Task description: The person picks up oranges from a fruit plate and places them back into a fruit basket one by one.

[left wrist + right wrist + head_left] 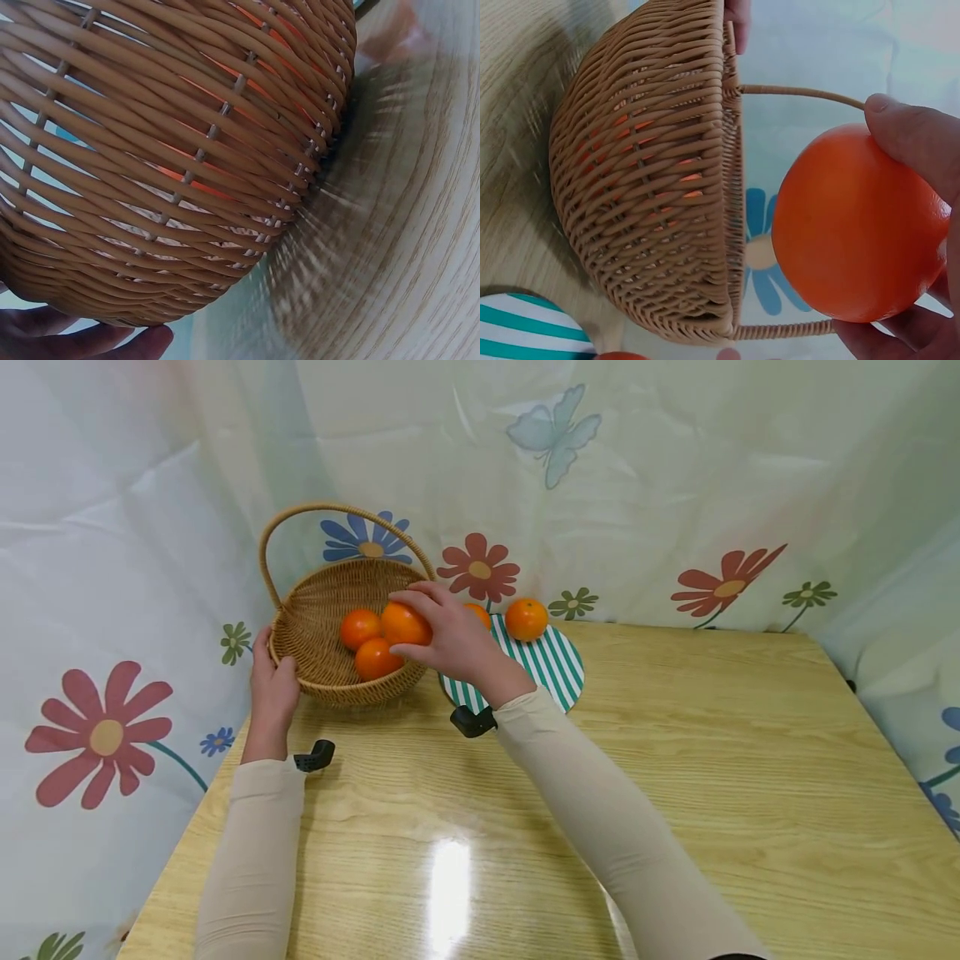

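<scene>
A wicker basket (315, 610) with a tall looped handle stands at the back left, tilted with its mouth toward me. My left hand (273, 692) grips its left rim; in the left wrist view the fingertips (154, 341) show against the weave. Fingers and thumb of my right hand (463, 639) hold an orange (859, 225) over the right part of the basket's mouth. Inside lie two more oranges, one (360, 630) farther back and one (377, 660) nearer me. In the right wrist view the held fruit hangs beyond the rim, below the handle.
Right of the basket lies a round green-and-white striped mat (564, 670). On its back part sit an orange (527, 619) and another (478, 613) partly hidden by my right hand. A flowered curtain (637, 485) hangs behind the wooden table (712, 760).
</scene>
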Demonstrator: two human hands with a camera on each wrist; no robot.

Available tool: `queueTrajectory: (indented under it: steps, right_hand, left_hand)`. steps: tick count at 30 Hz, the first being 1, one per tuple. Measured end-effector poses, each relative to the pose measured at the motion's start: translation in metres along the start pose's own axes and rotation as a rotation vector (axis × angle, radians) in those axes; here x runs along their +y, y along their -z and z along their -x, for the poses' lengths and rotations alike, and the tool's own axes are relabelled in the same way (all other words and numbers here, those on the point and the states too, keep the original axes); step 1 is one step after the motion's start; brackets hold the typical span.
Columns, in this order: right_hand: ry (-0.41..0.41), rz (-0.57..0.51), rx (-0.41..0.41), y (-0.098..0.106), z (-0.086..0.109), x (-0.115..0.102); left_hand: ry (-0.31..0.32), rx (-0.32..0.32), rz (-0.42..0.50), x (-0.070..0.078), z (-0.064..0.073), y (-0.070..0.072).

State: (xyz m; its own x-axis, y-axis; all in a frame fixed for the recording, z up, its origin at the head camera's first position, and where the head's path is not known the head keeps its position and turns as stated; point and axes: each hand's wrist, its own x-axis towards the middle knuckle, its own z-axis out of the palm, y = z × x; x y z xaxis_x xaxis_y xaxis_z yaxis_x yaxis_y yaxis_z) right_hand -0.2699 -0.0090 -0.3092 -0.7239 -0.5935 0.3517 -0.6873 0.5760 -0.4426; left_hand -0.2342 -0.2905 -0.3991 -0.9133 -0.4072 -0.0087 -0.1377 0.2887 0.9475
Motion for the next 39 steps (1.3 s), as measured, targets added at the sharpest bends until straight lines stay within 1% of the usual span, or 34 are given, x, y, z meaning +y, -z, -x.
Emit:
queueTrajectory:
  steps: [14,27,34,39]
  right_hand:
    - [-0.013,-0.014,-0.022,-0.016,-0.013,0.002]
    - [-0.041,-0.011,-0.029,-0.028,-0.023,0.013]
    - [-0.083,0.011,-0.065,-0.032,-0.029,0.015]
    - [-0.098,0.012,-0.086,-0.036,-0.034,0.015]
  left_hand:
    - [-0.005,-0.007,0.007,0.001,0.001,0.001]
    - [-0.007,0.001,0.016,-0.002,-0.002,-0.001]
    - [-0.005,0.002,0.021,-0.001,-0.003,-0.002]
    - [-0.002,0.001,0.012,-0.001,-0.003,-0.001]
